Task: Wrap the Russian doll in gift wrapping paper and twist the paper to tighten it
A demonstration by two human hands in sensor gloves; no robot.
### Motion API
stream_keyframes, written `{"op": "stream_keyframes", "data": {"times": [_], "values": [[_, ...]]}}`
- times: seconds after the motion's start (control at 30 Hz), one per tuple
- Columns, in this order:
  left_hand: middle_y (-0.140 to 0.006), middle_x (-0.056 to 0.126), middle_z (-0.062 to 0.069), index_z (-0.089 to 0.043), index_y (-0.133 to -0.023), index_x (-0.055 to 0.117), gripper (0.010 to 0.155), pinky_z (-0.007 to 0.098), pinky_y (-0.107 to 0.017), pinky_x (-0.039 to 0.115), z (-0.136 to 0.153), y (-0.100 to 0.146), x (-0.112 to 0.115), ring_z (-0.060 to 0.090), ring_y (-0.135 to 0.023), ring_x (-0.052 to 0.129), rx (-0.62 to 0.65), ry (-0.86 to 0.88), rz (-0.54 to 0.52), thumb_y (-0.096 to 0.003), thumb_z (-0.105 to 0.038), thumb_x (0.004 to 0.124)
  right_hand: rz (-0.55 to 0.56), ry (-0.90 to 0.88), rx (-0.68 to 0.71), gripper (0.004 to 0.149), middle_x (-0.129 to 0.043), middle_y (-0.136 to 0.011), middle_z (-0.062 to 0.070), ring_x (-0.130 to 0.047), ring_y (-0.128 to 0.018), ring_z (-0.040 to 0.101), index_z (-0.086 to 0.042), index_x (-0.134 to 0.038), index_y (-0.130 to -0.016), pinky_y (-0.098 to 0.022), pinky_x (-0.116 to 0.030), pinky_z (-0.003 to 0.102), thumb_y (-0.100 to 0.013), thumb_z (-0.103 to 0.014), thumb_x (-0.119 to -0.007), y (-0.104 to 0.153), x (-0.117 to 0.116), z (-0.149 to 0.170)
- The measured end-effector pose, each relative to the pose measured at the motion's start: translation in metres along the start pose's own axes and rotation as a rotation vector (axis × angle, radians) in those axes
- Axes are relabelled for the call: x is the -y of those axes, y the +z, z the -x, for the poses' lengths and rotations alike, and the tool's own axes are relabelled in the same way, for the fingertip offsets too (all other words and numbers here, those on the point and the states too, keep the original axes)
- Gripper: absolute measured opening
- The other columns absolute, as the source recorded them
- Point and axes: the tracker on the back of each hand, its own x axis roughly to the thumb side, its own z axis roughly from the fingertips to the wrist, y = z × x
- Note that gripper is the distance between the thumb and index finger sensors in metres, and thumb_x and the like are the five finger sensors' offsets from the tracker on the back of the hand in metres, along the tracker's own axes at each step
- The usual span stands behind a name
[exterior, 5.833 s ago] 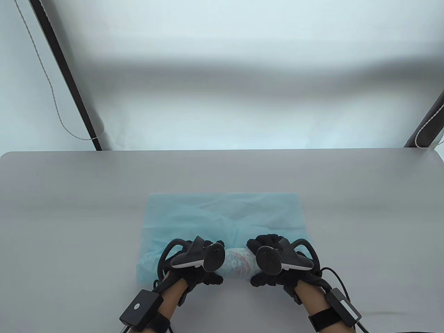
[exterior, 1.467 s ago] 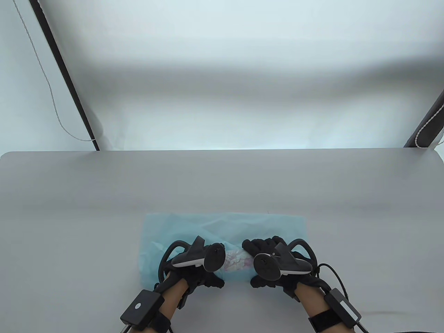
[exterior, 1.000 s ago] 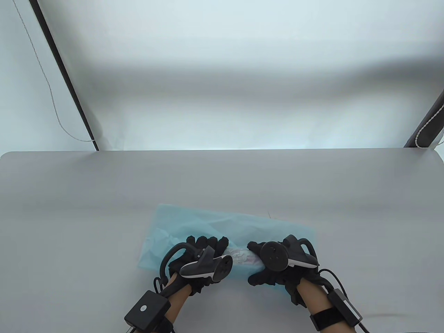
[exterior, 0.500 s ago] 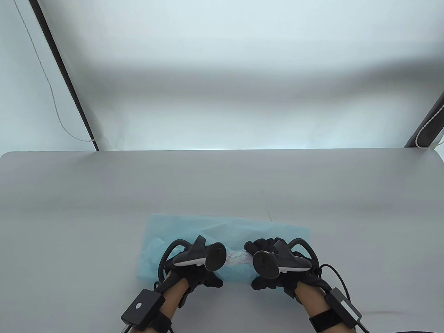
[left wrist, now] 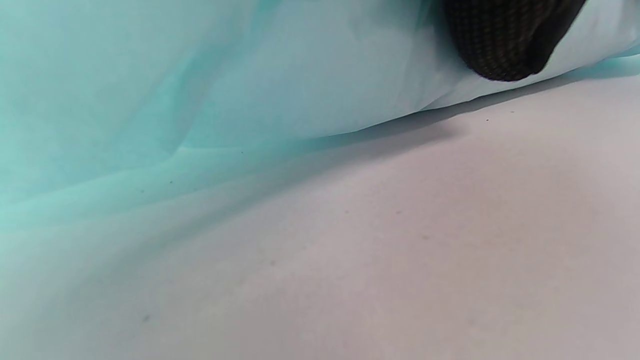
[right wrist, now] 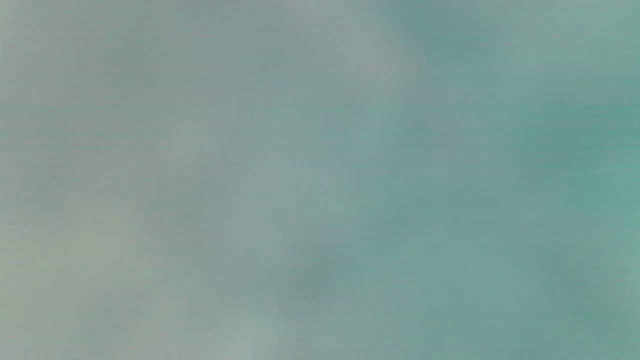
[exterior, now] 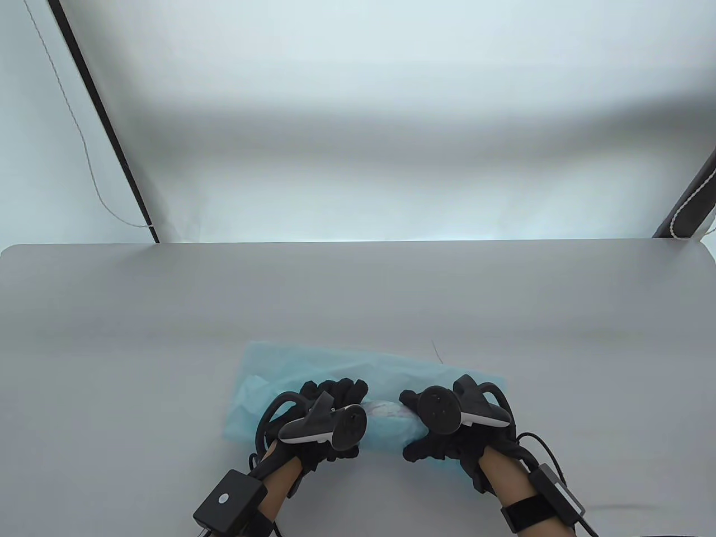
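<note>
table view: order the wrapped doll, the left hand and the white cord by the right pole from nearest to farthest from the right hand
1. Wrapped doll: right beside the right hand, held at its right end.
2. Left hand: across the doll, at its left end.
3. White cord: far off, past the table's back right corner.

Recording studio, grey table (exterior: pixel 358 291), white backdrop (exterior: pixel 358 140)

No readable text, label, brand, number or sign shows anywhere: none on the crumpled light-blue tissue wrapping paper (exterior: pixel 358 369), none on the plain grey worktop (exterior: pixel 168 313)
</note>
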Motion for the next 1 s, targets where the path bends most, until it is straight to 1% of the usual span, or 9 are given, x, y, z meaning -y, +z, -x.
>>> {"op": "stream_keyframes", "data": {"times": [0.1,0.2,0.3,0.43,0.5,0.57,0.7,0.83,1.0], "values": [[-0.123,0.042,0.017,-0.019,-0.111,0.01,0.109,0.071,-0.074,0.047,-0.004,-0.004,0.001,0.043,-0.11,0.058,-0.011,-0.058,-0.014,-0.0423,-0.06,0.085,-0.054,-0.06,-0.022,0.102,-0.071,-0.117,0.025,-0.082,-0.099,0.04,-0.009,-0.044,-0.123,-0.078,-0.062,0.063,-0.048,-0.063,-0.087,-0.002,0.0,0.003],[-0.118,0.058,0.018,-0.018,-0.111,0.021,0.106,0.066,-0.07,0.06,0.002,-0.007,0.003,0.037,-0.096,0.08,-0.026,-0.006,-0.016,-0.0411,-0.063,0.086,-0.113,-0.089,-0.041,0.104,-0.059,-0.122,0.024,-0.073,-0.104,0.043,-0.01,-0.034,-0.124,-0.079,-0.058,0.064,-0.051,-0.06,-0.087,-0.003,-0.002,0.0],[-0.114,0.067,0.018,-0.015,-0.113,0.03,0.104,0.063,-0.066,0.067,0.004,-0.008,0.0,0.034,-0.088,0.088,-0.01,0.029,0.022,-0.0404,-0.064,0.088,-0.096,0.021,-0.042,0.106,-0.058,-0.123,0.025,-0.071,-0.105,0.044,-0.011,-0.032,-0.125,-0.079,-0.056,0.066,-0.049,-0.061,-0.087,-0.003,-0.002,-0.007],[-0.111,0.074,0.018,-0.011,-0.112,0.038,0.104,0.061,-0.063,0.071,0.005,-0.011,-0.005,0.033,-0.082,0.092,0.0,0.066,0.08,-0.0392,-0.066,0.088,-0.066,0.259,-0.07,0.109,-0.053,-0.123,0.028,-0.066,-0.108,0.046,-0.01,-0.032,-0.124,-0.08,-0.054,0.067,-0.048,-0.065,-0.086,0.001,-0.003,-0.022],[-0.11,0.075,0.019,-0.01,-0.112,0.04,0.104,0.061,-0.062,0.071,0.007,-0.01,-0.004,0.033,-0.081,0.093,-0.003,0.157,0.137,-0.0389,-0.067,0.088,-0.039,0.366,-0.053,0.11,-0.052,-0.123,0.028,-0.065,-0.108,0.046,-0.009,-0.032,-0.124,-0.08,-0.053,0.067,-0.047,-0.065,-0.086,0.003,-0.004,-0.03],[-0.11,0.075,0.019,-0.01,-0.112,0.041,0.104,0.061,-0.062,0.071,0.01,-0.01,-0.002,0.033,-0.08,0.093,0.002,0.208,0.152,-0.0391,-0.067,0.088,-0.018,0.4,-0.042,0.11,-0.054,-0.123,0.027,-0.066,-0.107,0.045,-0.008,-0.032,-0.124,-0.08,-0.054,0.067,-0.047,-0.064,-0.087,0.003,-0.005,-0.033],[-0.109,0.075,0.019,-0.01,-0.112,0.042,0.104,0.061,-0.062,0.071,0.014,-0.01,-0.001,0.032,-0.079,0.093,0.005,0.263,0.189,-0.0391,-0.067,0.088,0.007,0.392,-0.015,0.11,-0.059,-0.12,0.025,-0.071,-0.105,0.042,-0.008,-0.034,-0.123,-0.08,-0.055,0.066,-0.046,-0.064,-0.088,0.003,-0.005,-0.031],[-0.111,0.074,0.017,-0.013,-0.113,0.04,0.104,0.06,-0.064,0.069,0.016,-0.008,0.002,0.031,-0.082,0.091,0.017,0.309,0.209,-0.0391,-0.069,0.087,0.028,0.302,0.016,0.107,-0.069,-0.116,0.022,-0.079,-0.098,0.038,-0.012,-0.044,-0.122,-0.079,-0.06,0.064,-0.043,-0.067,-0.09,0.004,-0.004,-0.023],[-0.122,0.05,0.017,-0.02,-0.115,0.027,0.105,0.07,-0.072,0.051,0.007,0.005,0.002,0.041,-0.106,0.065,-0.018,0.184,0.094,-0.0401,-0.068,0.082,-0.01,0.263,0.008,0.106,-0.077,-0.111,0.022,-0.085,-0.092,0.037,-0.012,-0.052,-0.12,-0.077,-0.063,0.064,-0.041,-0.071,-0.09,0.004,-0.002,-0.022]]}}
